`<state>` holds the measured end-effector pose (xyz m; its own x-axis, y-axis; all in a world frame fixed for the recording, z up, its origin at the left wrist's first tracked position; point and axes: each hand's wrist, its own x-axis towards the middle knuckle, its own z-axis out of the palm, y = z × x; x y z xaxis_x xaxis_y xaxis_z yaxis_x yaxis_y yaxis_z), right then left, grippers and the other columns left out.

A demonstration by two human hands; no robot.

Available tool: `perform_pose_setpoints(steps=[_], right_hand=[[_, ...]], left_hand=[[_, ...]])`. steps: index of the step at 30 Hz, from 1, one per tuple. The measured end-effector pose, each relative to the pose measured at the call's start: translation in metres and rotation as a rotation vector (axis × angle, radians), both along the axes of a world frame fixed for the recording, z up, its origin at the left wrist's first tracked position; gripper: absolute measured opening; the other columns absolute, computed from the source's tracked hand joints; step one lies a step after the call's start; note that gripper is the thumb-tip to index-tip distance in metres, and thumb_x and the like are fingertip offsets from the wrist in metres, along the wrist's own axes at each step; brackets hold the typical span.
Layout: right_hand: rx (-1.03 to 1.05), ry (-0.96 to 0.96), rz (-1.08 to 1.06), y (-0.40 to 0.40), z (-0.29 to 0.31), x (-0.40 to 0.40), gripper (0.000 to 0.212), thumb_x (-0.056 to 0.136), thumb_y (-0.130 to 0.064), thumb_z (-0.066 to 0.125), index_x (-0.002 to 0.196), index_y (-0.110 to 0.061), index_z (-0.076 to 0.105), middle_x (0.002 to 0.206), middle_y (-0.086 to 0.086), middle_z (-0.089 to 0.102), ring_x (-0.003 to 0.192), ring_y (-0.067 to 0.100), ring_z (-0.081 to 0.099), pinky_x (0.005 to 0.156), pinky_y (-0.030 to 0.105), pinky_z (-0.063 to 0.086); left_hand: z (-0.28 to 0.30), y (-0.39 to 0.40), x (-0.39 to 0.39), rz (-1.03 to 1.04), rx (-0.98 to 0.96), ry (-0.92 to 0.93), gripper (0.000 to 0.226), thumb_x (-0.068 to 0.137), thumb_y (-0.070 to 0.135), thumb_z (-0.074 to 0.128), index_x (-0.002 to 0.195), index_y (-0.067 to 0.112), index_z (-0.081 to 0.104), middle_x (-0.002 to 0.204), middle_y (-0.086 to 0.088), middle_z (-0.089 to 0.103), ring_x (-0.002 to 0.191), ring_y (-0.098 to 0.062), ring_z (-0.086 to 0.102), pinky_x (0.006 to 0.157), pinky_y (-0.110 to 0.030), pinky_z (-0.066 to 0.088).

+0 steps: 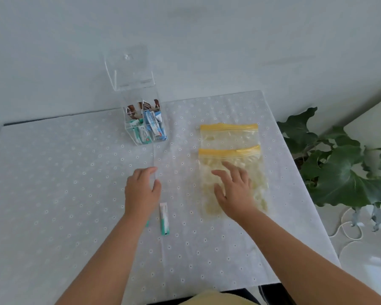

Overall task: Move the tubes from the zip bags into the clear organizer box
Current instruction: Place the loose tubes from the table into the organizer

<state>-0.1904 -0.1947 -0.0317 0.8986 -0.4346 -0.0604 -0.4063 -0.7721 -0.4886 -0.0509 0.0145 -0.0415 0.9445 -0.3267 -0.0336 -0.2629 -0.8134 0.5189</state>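
Note:
A clear organizer box (pixel 128 128) with its lid raised stands at the table's far middle; brown, blue and green tubes fill its compartments. Two clear zip bags with yellow seals lie to its right: the far bag (pixel 229 136) and the near bag (pixel 257 172). My right hand (pixel 233 190) lies flat on the near bag, fingers spread. My left hand (pixel 142 192) hovers over the cloth with relaxed fingers, holding nothing that I can see. A white and green tube (pixel 164 219) lies on the cloth just right of my left wrist. A second green tip (pixel 147 223) peeks from under that wrist.
A white dotted cloth (pixel 53 194) covers the table. A leafy green plant (pixel 339 168) stands off the table's right edge, with a white cord (pixel 348 230) on the floor below it. A pale wall rises behind the box.

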Motion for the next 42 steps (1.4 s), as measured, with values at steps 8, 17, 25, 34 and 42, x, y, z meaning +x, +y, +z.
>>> perform_pose_setpoints(steps=[8,17,25,34,42], right_hand=[[0.397,0.461,0.120,0.096,-0.001,0.054,0.034,0.082,-0.050,0.065,0.102,-0.022,0.059,0.088,0.001,0.063,0.076,0.020,0.063,0.063,0.029,0.050],[0.319,0.576,0.068,0.113,-0.005,0.078,0.026,0.074,-0.034,0.077,0.084,-0.013,0.066,0.083,0.005,0.070,0.071,0.020,0.065,0.056,0.025,0.048],[0.283,0.522,0.081,0.116,-0.005,0.079,0.012,0.076,-0.026,0.069,0.077,-0.015,0.065,0.075,0.002,0.065,0.069,0.017,0.064,0.056,0.025,0.052],[0.540,0.343,-0.074,0.086,-0.006,0.069,0.015,0.075,-0.015,0.075,0.070,-0.013,0.060,0.067,-0.002,0.058,0.063,0.013,0.054,0.057,0.025,0.044],[0.765,0.324,-0.215,0.083,-0.011,0.061,0.027,0.076,-0.015,0.080,0.095,-0.019,0.062,0.083,0.011,0.071,0.066,0.019,0.062,0.062,0.036,0.054]], left_hand=[[-0.004,0.056,-0.013,0.263,0.139,0.355,0.040,0.074,0.049,0.074,0.098,0.023,0.058,0.095,0.000,0.063,0.086,-0.019,0.061,0.069,-0.032,0.048],[-0.002,0.045,-0.023,0.330,0.097,0.512,0.026,0.073,0.035,0.079,0.081,0.026,0.057,0.090,0.002,0.066,0.081,-0.017,0.065,0.069,-0.028,0.049],[-0.001,0.057,-0.012,0.351,-0.086,0.532,0.012,0.080,0.021,0.074,0.078,0.024,0.063,0.084,0.000,0.071,0.078,-0.014,0.070,0.072,-0.032,0.058],[0.000,0.042,-0.025,0.372,-0.054,0.491,0.019,0.082,0.035,0.072,0.090,0.021,0.061,0.088,0.006,0.067,0.083,-0.010,0.064,0.053,-0.018,0.042],[-0.003,0.032,-0.026,0.353,-0.006,0.471,0.029,0.075,0.028,0.080,0.093,0.018,0.059,0.091,-0.001,0.067,0.082,-0.018,0.065,0.072,-0.034,0.055]])
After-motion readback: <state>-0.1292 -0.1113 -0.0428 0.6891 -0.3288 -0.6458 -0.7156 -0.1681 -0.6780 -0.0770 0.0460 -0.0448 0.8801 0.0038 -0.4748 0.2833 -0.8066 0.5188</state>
